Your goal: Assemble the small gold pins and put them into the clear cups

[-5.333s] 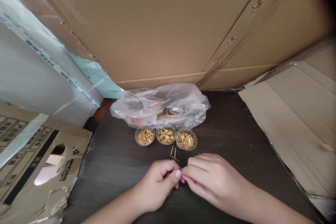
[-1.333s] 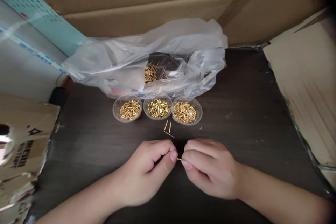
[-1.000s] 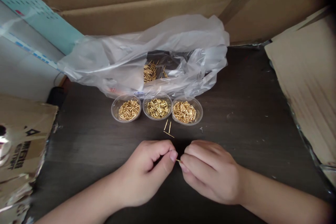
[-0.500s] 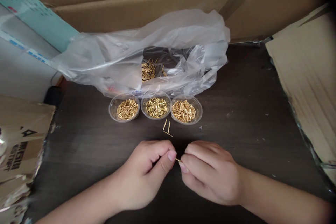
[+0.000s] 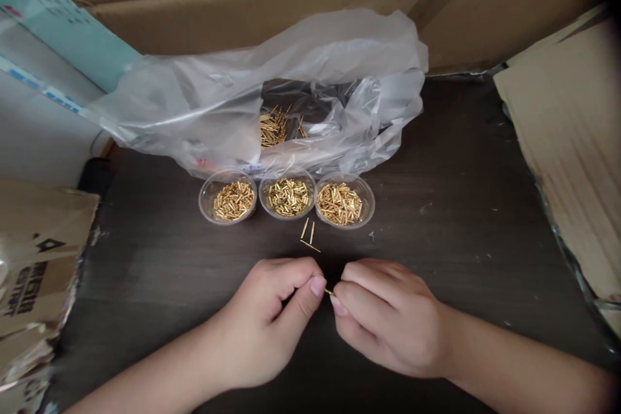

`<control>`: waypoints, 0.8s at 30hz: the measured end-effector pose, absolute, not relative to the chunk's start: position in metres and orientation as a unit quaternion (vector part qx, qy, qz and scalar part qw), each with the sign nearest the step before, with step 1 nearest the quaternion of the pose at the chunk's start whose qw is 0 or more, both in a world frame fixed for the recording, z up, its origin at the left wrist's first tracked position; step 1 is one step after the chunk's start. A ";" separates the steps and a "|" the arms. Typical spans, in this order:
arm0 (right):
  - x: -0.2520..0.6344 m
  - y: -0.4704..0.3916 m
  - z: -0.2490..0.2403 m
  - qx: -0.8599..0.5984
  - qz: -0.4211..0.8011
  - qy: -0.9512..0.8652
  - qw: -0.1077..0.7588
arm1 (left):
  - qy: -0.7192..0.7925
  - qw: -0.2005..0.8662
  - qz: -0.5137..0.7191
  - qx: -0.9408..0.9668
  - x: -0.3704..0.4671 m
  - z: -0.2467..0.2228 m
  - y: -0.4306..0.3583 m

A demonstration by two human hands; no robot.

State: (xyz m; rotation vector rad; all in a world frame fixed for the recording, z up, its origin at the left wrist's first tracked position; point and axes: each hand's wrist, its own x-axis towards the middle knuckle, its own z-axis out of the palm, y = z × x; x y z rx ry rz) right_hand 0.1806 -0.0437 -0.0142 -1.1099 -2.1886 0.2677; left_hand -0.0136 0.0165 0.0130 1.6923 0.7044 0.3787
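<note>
A small gold metal pin [image 5: 328, 292] spans the narrow gap between my two hands. My left hand [image 5: 279, 320] pinches one end of it between thumb and forefinger. The other end is closed in the fingertips of my right hand [image 5: 392, 320]; whether it is one piece or joined pieces is hidden. Beyond my fingers, three thin gold pins [image 5: 312, 233] lie on the dark table [image 5: 446, 226]. Behind them stand three clear round cups in a row: the left cup [image 5: 204, 204], the middle cup [image 5: 264, 197] and the right cup [image 5: 370, 204], each holding many short gold pieces.
A crumpled clear plastic bag [image 5: 194, 103] lies behind the cups, with long gold pins [image 5: 274, 129] inside. Cardboard stands at the back [image 5: 242, 13], a torn carton [image 5: 43, 259] at the left and a cardboard flap [image 5: 563, 142] at the right. A tiny scrap [image 5: 371, 236] lies near the right cup.
Both hands keep their pinch on the gold pin and have barely moved. The view has shifted very slightly.
</note>
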 end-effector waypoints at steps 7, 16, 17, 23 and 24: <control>0.181 -0.044 -0.014 -0.418 0.149 -0.829 0.341 | 0.302 0.601 0.169 0.720 -0.013 0.014 0.019; 0.175 -0.045 -0.013 -0.440 0.100 -0.827 0.334 | 0.336 0.590 0.193 0.708 -0.011 0.012 0.012; 0.174 -0.045 -0.013 -0.441 0.095 -0.828 0.332 | 0.342 0.588 0.196 0.706 -0.011 0.012 0.011; 0.172 -0.046 -0.014 -0.442 0.094 -0.827 0.333 | 0.352 0.574 0.203 0.711 -0.009 0.011 0.009; 0.172 -0.046 -0.014 -0.445 0.102 -0.824 0.336 | 0.351 0.571 0.204 0.713 -0.009 0.011 0.009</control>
